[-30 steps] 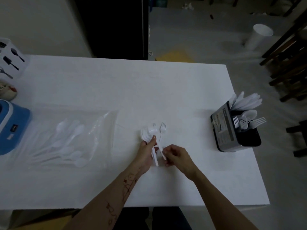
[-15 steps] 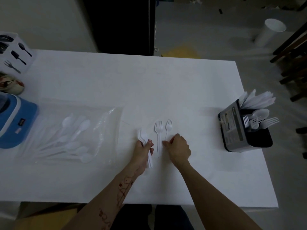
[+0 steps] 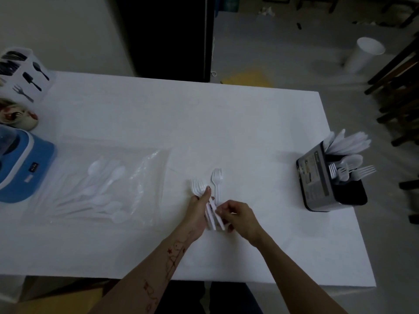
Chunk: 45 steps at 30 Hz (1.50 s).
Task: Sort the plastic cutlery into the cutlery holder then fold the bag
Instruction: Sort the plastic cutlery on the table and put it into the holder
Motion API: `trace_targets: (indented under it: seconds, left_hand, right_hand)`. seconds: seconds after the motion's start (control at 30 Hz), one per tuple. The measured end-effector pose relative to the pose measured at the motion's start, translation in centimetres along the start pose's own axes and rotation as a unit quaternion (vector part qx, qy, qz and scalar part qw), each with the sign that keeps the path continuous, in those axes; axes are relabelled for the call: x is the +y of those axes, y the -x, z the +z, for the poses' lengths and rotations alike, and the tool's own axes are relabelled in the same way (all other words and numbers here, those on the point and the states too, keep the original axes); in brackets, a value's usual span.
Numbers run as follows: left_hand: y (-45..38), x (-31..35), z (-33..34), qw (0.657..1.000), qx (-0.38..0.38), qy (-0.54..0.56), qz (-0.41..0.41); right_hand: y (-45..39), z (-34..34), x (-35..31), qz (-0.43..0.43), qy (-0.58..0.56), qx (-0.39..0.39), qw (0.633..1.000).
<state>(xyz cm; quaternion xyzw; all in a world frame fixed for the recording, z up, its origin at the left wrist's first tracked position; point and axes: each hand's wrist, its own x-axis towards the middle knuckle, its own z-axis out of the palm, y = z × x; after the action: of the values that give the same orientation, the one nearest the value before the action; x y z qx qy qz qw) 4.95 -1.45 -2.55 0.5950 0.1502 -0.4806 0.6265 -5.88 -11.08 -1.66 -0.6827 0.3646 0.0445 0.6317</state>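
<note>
- Gathering forks is where I am: my left hand [image 3: 199, 206] grips a small bunch of forks [image 3: 198, 185] by the handles, thumb laid across them, tines pointing away from me.
- My right hand [image 3: 237, 217] has its fingers curled in against the lower ends of those handles, pinching at them; whether it is squaring the bunch or adding a piece I cannot tell.
- One more fork [image 3: 216, 180] lies just beside the bunch, its handle running down towards my hands.
- Done so far, by my reckoning: the holder [image 3: 317, 180] near the right edge of the worktop [image 3: 226, 123] already stands stocked with knives, spoons and forks.
- Left to do: carry this bunch across to the holder, well apart from my hands.
- The bag [image 3: 97, 180] lies flat to my left with a good many spoons [image 3: 106, 196] inside, so those need sorting too.
- Folding the bag has not begun; I judge the job about half done.
</note>
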Motion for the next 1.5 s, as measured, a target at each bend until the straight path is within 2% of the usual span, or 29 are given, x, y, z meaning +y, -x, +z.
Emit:
trace_targets:
  seconds: [0.07, 0.13, 0.2, 0.27, 0.33, 0.4, 0.6, 0.7, 0.83, 1.03, 1.2, 1.33, 1.47, 1.5]
  left_hand:
    - [0.2, 0.0, 0.0, 1.000, 0.003, 0.011, -0.001]
    - [0.1, -0.1, -0.2, 0.999, 0.031, 0.009, 0.007]
    - [-0.3, -0.2, -0.6, 0.997, 0.065, -0.010, 0.027]
    - [-0.5, -0.3, -1.2, 0.996, 0.078, -0.035, 0.035]
    - [-0.5, -0.3, -1.5, 0.994, 0.082, -0.052, 0.040]
    - [-0.6, -0.4, -1.8, 0.994, 0.081, -0.050, 0.043]
    - [-0.6, -0.4, -1.5, 0.997, 0.066, -0.022, 0.032]
    - [-0.3, -0.1, -1.0, 0.998, 0.060, -0.008, 0.029]
    - [-0.2, -0.1, -0.4, 1.000, 0.030, 0.006, 0.006]
    - [-0.4, -0.2, -0.9, 0.999, 0.029, 0.032, 0.015]
    - [-0.7, 0.2, -2.3, 0.996, 0.079, 0.000, 0.037]
    - [-0.6, -0.1, -3.3, 0.996, 0.059, -0.045, 0.039]
    - [-0.1, 0.1, -3.7, 0.999, 0.032, -0.017, 0.022]
    - [0.0, 0.1, -3.8, 0.999, 0.028, -0.020, 0.022]
  right_hand:
    - [-0.2, 0.4, 0.0, 0.007, -0.006, 0.010, 1.000]
    - [-0.9, 0.8, 0.3, 0.020, 0.021, 0.069, 0.997]
    - [-2.1, 1.4, 0.6, 0.029, 0.100, 0.148, 0.984]
    - [-3.2, 2.1, 0.7, 0.040, 0.216, 0.177, 0.960]
    - [-3.9, 2.9, 0.5, 0.050, 0.283, 0.167, 0.943]
    - [-4.3, 3.2, 0.2, 0.061, 0.295, 0.158, 0.940]
    - [-3.9, 1.4, 0.6, 0.086, 0.209, 0.178, 0.958]
    - [-2.8, 1.2, 1.0, 0.020, 0.165, 0.192, 0.967]
    - [-1.1, 2.2, 1.2, -0.084, 0.198, 0.167, 0.962]
    - [-0.8, 2.6, 0.2, -0.106, 0.174, 0.099, 0.974]
    - [-2.4, 2.4, -0.3, -0.022, 0.275, 0.203, 0.939]
    - [-3.4, 3.1, -0.5, 0.052, 0.324, 0.181, 0.927]
    - [-3.5, 2.6, -0.5, 0.063, 0.357, 0.168, 0.917]
    - [-3.4, 2.4, -0.4, 0.057, 0.326, 0.165, 0.929]
